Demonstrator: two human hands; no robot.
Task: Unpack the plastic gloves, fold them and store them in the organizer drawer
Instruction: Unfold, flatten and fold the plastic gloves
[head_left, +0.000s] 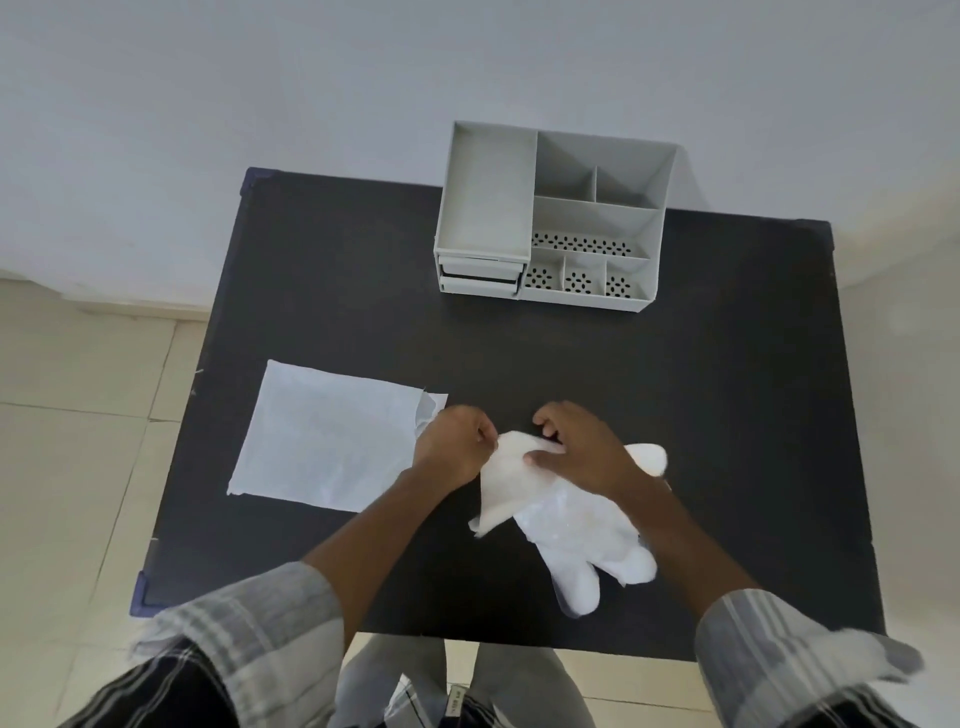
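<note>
Down near the middle of the table (727, 364), both hands work on the gloves (566, 525). The left hand (452, 447) is curled almost into a fist, its fingertips pinched on the left corner of the cuff end, which is lifted a little off the top. The right hand (582, 447) is more open: its thumb presses flat on the white plastic of the cuff, while its fingers bend over the far edge and seem to grip that edge. Whether the fingers hold one layer or several I cannot tell.

The gloves lie on the dark table in front of the person, cuff toward the hands and the finger shapes pointing to the near right edge. One rounded lobe shows behind the right wrist. The plastic is translucent white and a little crumpled.

Just left of the left hand lies the pack (327, 441), a flat pale bag, with its open, ragged end touching or nearly touching the knuckles.

Well apart, at the far edge of the table, stands the organizer (550, 218), grey, with open compartments on top, some with perforated floors. Its drawers (478, 273) sit at the front left, pushed in or nearly so.

Checked sleeves (260, 623) cover both forearms to the elbow.
</note>
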